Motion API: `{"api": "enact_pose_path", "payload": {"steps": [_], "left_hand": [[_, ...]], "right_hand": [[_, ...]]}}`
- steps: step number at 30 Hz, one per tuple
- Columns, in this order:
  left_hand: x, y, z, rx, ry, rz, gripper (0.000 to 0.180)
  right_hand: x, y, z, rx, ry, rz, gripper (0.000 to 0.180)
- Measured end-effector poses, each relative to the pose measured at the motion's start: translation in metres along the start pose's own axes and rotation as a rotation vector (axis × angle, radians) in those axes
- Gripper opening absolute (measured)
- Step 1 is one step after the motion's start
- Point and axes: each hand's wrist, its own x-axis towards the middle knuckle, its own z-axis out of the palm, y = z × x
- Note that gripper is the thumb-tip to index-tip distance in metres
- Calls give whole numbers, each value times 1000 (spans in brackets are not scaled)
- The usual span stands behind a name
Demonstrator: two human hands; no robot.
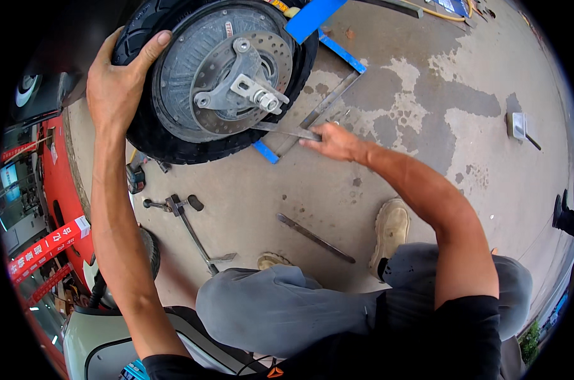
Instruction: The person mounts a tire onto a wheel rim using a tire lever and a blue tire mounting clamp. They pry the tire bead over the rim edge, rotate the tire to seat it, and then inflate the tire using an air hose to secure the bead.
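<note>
A wheel with a black tyre (167,149), a grey hub (176,76) and a drilled brake disc (205,117) is at the upper left. My left hand (119,82) grips the tyre's left edge, its thumb over the sidewall and the other fingers mostly hidden behind. My right hand (334,140) is closed round the end of a flat metal tyre lever (284,130). The lever's far end reaches the wheel's lower edge beside the disc; whether it is under the tyre bead I cannot tell. An axle with a nut (266,100) sticks out of the hub.
A blue metal frame (343,50) stands behind the wheel. Another flat bar (315,237) lies on the floor before my boots. A long-handled metal tool (189,228) and a power tool (135,177) lie to the left. A small container (517,125) stands far right.
</note>
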Motion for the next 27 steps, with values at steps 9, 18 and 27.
{"api": "enact_pose_path", "payload": {"steps": [9,18,27], "left_hand": [[-4,2,-8,-56,-25,-13,108],[2,-7,2,-5,-21,-47,114],[5,3,8,-69,33,56,106]], "right_hand": [[26,-68,22,442,-400,286,54],[41,-121,145,1315,221,450,54],[-80,-87,274,847,249,334,62]]}}
